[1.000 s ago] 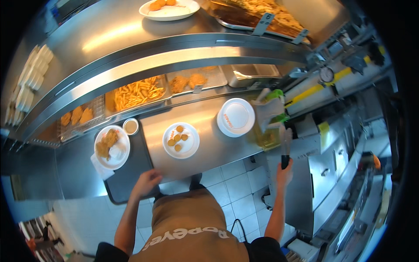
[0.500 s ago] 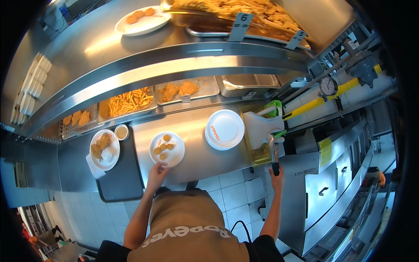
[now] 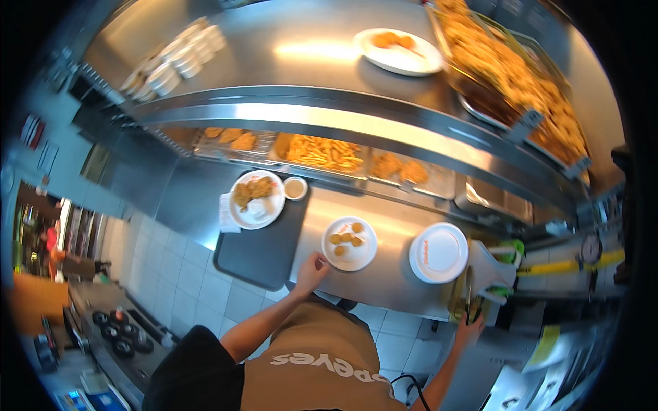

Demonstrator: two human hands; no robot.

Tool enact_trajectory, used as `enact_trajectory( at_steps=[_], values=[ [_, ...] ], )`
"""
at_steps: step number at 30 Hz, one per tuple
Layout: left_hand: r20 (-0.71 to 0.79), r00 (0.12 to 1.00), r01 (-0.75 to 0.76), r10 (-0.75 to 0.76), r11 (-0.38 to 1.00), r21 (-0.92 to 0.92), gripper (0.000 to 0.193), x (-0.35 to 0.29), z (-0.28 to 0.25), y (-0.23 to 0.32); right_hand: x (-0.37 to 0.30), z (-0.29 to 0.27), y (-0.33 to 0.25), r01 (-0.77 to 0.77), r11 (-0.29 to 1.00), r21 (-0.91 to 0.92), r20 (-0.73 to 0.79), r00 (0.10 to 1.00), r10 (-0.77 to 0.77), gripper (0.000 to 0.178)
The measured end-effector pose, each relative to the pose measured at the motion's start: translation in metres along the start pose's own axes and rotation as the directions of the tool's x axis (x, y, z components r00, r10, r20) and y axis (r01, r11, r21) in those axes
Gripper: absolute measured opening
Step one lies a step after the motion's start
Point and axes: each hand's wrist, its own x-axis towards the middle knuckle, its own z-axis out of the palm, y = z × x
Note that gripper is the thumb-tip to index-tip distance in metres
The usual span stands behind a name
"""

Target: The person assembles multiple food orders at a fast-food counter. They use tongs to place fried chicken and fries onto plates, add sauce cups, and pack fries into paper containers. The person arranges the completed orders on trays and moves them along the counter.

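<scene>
A white plate (image 3: 360, 257) with several small round brown fried pieces lies on the steel counter. Just off its lower left rim is my left hand (image 3: 312, 271), its fingers curled and nothing visible in them. On the right my right hand (image 3: 469, 331) grips the dark handles of metal tongs (image 3: 469, 296). The tongs reach over a yellowish container (image 3: 458, 301) at the counter's right end, and their tips are hard to make out. Between the hands rests a stack of white plates (image 3: 439, 253).
Left of me, a dark tray (image 3: 259, 257) carries a plate of fried chicken (image 3: 253, 193) and a small cup (image 3: 295, 188). Fries (image 3: 322, 152) and breaded pieces (image 3: 399, 168) sit under the steel shelf (image 3: 329, 113). Above stand a plate (image 3: 425, 63), pans of fried food (image 3: 510, 68) and stacked white containers (image 3: 181, 58).
The view has swung left, so everything sits further right. My left hand has come slightly away from the plate's rim. The tongs remain in my right hand, now lower over the yellowish container.
</scene>
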Motion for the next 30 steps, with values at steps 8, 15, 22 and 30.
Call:
enact_trajectory(
  at_steps=[8, 15, 22, 30],
  values=[
    [-0.612, 0.785, 0.155, 0.1, 0.924, 0.35, 0.02, -0.004, -0.106, -0.072, -0.086, -0.021, -0.142, 0.371, 0.704, 0.605, -0.037, 0.897, -0.441, 0.014],
    [-0.264, 0.958, 0.11, 0.109, 0.711, 0.694, 0.054, 0.032, -0.223, -0.152, -0.198, 0.055, -0.321, 0.485, 0.455, 0.747, 0.337, 0.313, -0.888, 0.032],
    [-0.201, 0.974, 0.071, 0.108, 0.694, 0.717, 0.072, 0.046, -0.249, -0.17, -0.3, 0.124, -0.452, 0.462, 0.546, 0.699, 0.449, 0.312, -0.837, 0.076],
    [-0.204, 0.977, 0.053, 0.064, 0.853, 0.52, 0.053, 0.07, -0.34, -0.199, -0.358, 0.143, -0.525, 0.486, 0.605, 0.631, 0.479, 0.37, -0.796, 0.068]
  ],
)
